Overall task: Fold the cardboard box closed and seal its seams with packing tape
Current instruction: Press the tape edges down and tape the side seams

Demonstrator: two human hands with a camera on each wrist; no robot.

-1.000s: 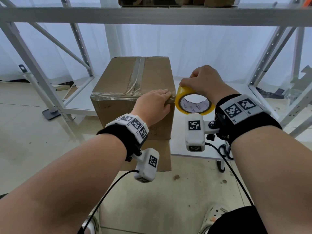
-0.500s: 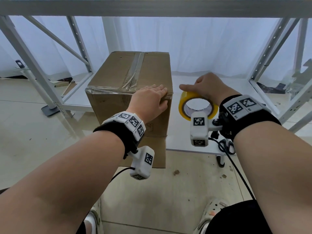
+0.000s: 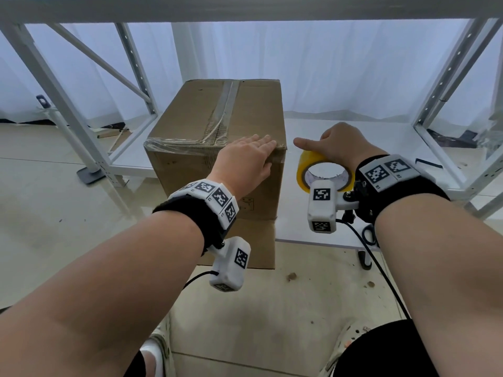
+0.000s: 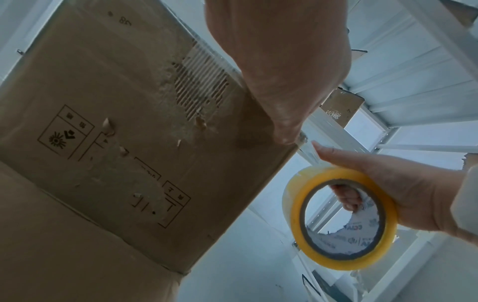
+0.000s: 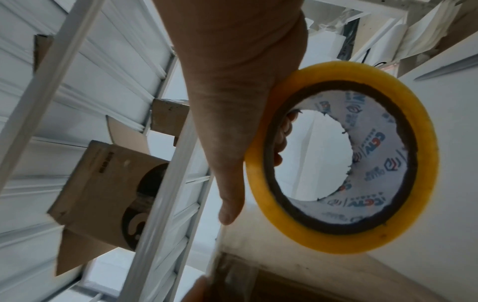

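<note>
A closed cardboard box (image 3: 217, 123) stands on the white shelf (image 3: 394, 142), with clear tape along its top seam and its near top edge. My left hand (image 3: 245, 159) lies flat, fingers straight, pressing the tape on the box's near right top corner; the box face (image 4: 116, 132) fills the left wrist view. My right hand (image 3: 334, 144) grips a yellow tape roll (image 3: 324, 172) just right of the box, fingers through its core and thumb stretched toward the corner. A short clear strip (image 4: 310, 151) runs from roll (image 4: 341, 216) to corner. The roll (image 5: 344, 159) shows close up.
White metal rack uprights (image 3: 68, 115) and braces frame the shelf left and right, with a beam overhead. Scissors (image 3: 368, 234) lie at the shelf's front edge under my right wrist. A loose lower box flap (image 3: 255, 246) hangs over the shelf front. Other boxes (image 5: 108, 183) sit on the rack above.
My right hand has lowered the roll and drawn it a little right of the corner. My left hand has flattened and slid up onto the taped top edge.
</note>
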